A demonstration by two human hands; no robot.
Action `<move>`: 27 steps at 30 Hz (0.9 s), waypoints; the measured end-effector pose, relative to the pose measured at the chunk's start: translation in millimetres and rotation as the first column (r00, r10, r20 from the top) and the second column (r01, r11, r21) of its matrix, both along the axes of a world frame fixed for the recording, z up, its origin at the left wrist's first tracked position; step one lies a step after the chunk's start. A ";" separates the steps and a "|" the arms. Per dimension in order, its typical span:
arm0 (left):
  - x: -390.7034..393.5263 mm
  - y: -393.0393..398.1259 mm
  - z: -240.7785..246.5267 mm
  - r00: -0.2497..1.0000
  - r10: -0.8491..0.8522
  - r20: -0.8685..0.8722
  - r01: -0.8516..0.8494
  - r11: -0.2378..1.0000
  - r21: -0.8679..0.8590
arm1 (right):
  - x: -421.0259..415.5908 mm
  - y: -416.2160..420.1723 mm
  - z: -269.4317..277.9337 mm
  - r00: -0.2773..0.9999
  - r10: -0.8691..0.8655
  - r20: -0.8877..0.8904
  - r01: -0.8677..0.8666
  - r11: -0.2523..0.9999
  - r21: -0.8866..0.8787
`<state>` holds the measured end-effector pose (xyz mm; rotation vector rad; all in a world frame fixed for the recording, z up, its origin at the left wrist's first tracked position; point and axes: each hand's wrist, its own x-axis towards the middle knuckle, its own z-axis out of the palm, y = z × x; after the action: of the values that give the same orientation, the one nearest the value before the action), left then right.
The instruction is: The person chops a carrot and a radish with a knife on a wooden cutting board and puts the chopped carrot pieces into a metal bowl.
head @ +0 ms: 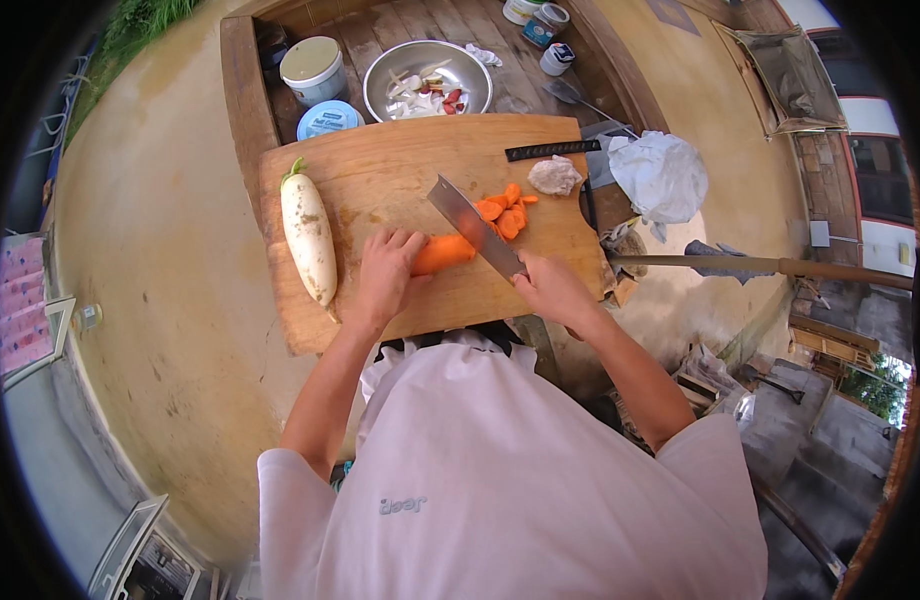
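My left hand (387,274) grips the left part of a peeled carrot (443,255) lying on a wooden cutting board (385,169). In my right hand (544,289) is a cleaver (479,229), its broad blade slanting across the carrot's right end. Several carrot slices (511,219) lie just beyond the blade. At the board's left side rests a whole white radish (308,236) with a short green stem and specks of soil. A pale, rough lump (554,175), which I cannot identify, sits near the board's far right corner, beside a black ridged strip (552,150).
Behind the board, a steel bowl (477,64) holds cut pale and red pieces. Left of it stand a lidded tub (312,67) and a blue-lidded tub (329,120). Small jars (557,59) stand at the back right. A white plastic bag (659,176) and a pole (730,262) are right of the board.
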<state>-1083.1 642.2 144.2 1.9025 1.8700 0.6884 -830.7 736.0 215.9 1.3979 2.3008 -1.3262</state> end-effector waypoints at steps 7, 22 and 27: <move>13.1 -9.7 -2.6 0.999 0.034 -0.034 -0.031 0.996 0.080 | -49.0 -2.0 -60.1 0.994 0.006 -0.105 0.028 0.949 0.313; 18.4 -12.1 -26.6 0.995 0.061 -0.081 -0.023 0.913 0.407 | -19.8 1.5 -37.8 0.983 -0.103 -0.152 0.123 0.983 0.135; 13.9 -9.1 -19.8 1.000 0.031 0.004 -0.030 0.955 0.295 | -35.6 17.0 -45.7 0.977 -0.164 -0.139 0.192 0.956 0.222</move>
<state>-1069.2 633.2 124.4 2.0531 1.8865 1.0275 -866.3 753.0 170.2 1.6768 2.5316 -1.2480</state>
